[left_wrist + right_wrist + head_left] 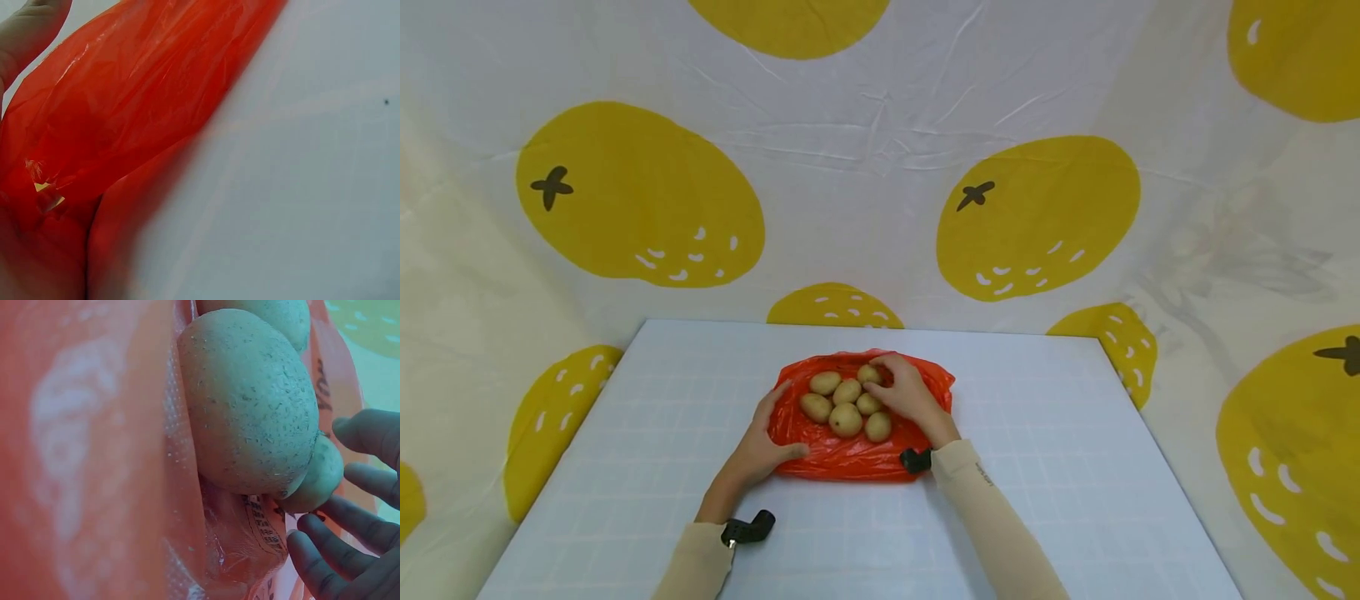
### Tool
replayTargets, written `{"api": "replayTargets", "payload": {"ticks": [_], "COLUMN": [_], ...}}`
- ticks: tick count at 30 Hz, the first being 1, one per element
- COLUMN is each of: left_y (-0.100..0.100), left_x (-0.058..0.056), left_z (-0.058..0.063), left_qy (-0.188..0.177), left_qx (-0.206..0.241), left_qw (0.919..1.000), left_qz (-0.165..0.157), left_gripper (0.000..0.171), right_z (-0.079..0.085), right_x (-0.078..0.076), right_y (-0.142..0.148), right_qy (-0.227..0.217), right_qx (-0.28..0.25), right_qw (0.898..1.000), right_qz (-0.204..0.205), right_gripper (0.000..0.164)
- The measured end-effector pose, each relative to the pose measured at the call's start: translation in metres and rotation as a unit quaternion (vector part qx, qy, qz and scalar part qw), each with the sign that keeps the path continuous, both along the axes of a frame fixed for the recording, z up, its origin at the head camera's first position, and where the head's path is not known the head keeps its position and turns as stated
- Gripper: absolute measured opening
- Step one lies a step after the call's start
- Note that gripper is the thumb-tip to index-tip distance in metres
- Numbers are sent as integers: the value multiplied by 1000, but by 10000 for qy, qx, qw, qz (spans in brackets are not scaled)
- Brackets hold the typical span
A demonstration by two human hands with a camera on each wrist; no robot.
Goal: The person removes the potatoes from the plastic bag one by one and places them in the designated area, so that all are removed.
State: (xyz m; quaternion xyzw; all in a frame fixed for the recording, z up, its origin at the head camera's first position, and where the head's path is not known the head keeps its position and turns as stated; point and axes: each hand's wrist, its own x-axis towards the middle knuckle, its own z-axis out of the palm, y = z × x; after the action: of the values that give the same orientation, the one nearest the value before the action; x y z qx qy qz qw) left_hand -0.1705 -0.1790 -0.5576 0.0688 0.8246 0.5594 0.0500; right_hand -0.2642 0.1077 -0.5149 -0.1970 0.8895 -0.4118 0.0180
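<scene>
Several pale brown potatoes (846, 420) lie grouped on a crumpled red plastic bag (820, 458). My left hand (760, 450) rests at the bag's left side, fingers spread along its edge and thumb stretched over the near left part. In the left wrist view, red plastic (144, 94) covers part of that hand. My right hand (913, 392) reaches over from the right to the farthest potato (869, 374), with its fingertips right at it. Seen from the right wrist, the fingers (337, 550) are loosely spread around a small potato (324, 478), behind a larger one (250, 403).
The bag lies on a white table (1037, 500) with a faint grid pattern. A pale cloth (850, 208) printed with big yellow fruits hangs behind and along both sides. Dark print shows on the bag in the right wrist view.
</scene>
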Motion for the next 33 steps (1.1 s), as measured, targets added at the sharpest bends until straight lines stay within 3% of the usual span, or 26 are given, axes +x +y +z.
{"api": "replayTargets", "payload": {"ticks": [9, 18, 33], "left_y": [0, -1, 2], "left_x": [0, 1, 1], "left_z": [-4, -2, -1], "left_qy": [18, 190, -148], "left_qx": [-1, 77, 309], "left_qw": [9999, 9998, 9994], "left_qz": [106, -22, 108], "left_gripper": [119, 121, 113], "right_z": [-3, -5, -4], "right_x": [-1, -4, -5], "right_y": [-4, -7, -9], "right_qy": [125, 205, 271], "right_qx": [232, 283, 322], "right_qw": [9997, 9994, 9990], "right_qz": [10, -25, -156], "right_gripper": [39, 37, 35]}}
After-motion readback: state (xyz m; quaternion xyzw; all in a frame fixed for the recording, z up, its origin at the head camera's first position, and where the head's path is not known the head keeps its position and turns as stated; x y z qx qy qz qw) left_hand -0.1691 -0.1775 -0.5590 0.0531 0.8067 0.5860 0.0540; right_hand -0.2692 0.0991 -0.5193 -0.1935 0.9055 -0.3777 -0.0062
